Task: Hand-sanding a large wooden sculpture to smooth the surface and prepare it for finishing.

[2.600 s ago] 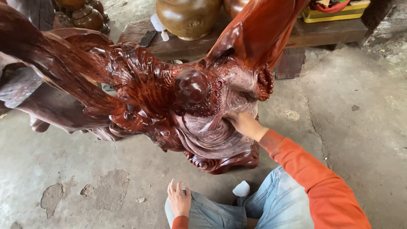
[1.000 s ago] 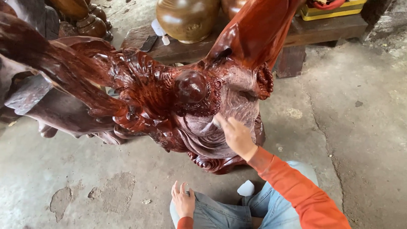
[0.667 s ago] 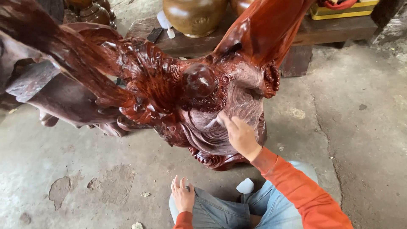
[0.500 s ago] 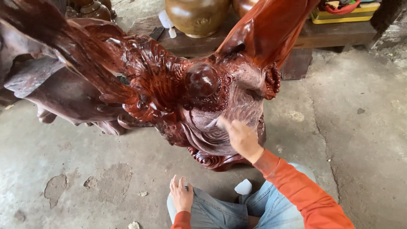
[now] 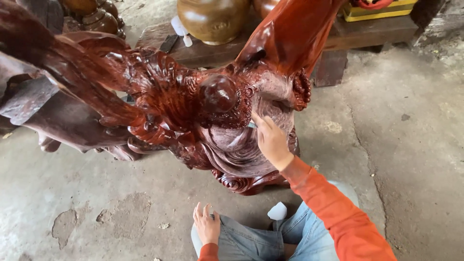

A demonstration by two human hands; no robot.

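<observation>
While right hand (image 5: 271, 140) presses flat against red carving (image 5: 232, 130), left hand (image 5: 207, 226) rests open on knee; bare floor (image 5: 87, 193) leftward.

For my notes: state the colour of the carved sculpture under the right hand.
Glossy deep reddish-brown carved sculpture, touched by the right hand; head view.

Flat yellow box (image 5: 382, 9) with a dark green band, top right on a dark wooden bench (image 5: 357, 34)

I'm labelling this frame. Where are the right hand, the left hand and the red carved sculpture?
right hand (image 5: 271, 141), head view, back of the hand.
left hand (image 5: 207, 226), head view, back of the hand.
red carved sculpture (image 5: 218, 93), head view, rounded knob.
</observation>
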